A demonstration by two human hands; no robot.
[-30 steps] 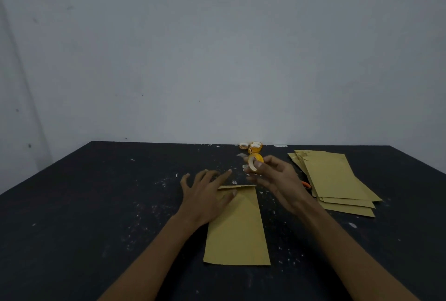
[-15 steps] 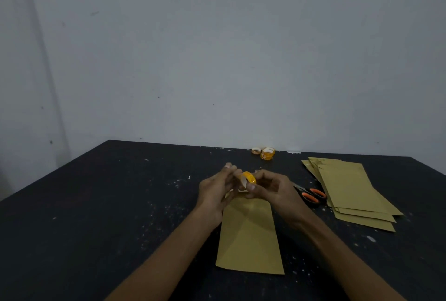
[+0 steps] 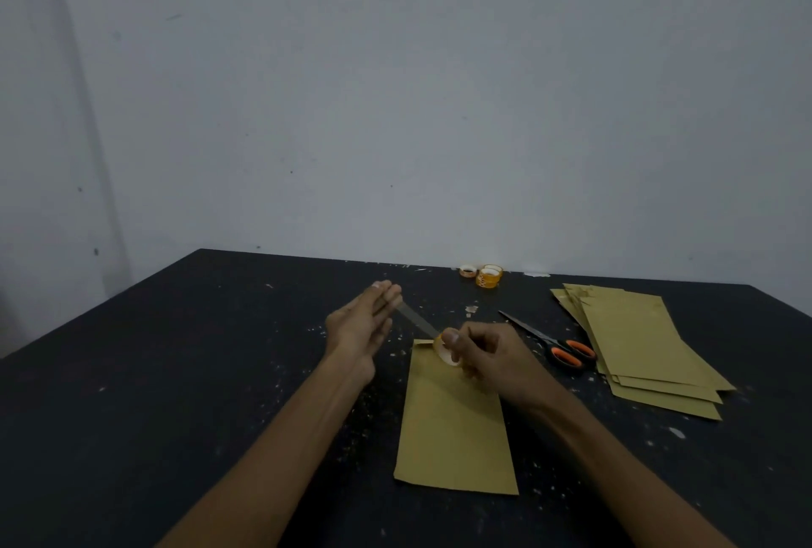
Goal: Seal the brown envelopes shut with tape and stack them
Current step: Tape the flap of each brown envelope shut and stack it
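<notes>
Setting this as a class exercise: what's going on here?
A person holds a clear tape strip stretched from a small orange tape roll: the right hand grips the roll, the left hand pinches the strip's end. A brown paper envelope lies beneath; orange-handled scissors and a stack of brown envelopes lie to its right.

Brown envelope, black speckled table

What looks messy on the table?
The stack of brown envelopes on the right is fanned out, its edges not lined up. White flecks dot the black table.
</notes>
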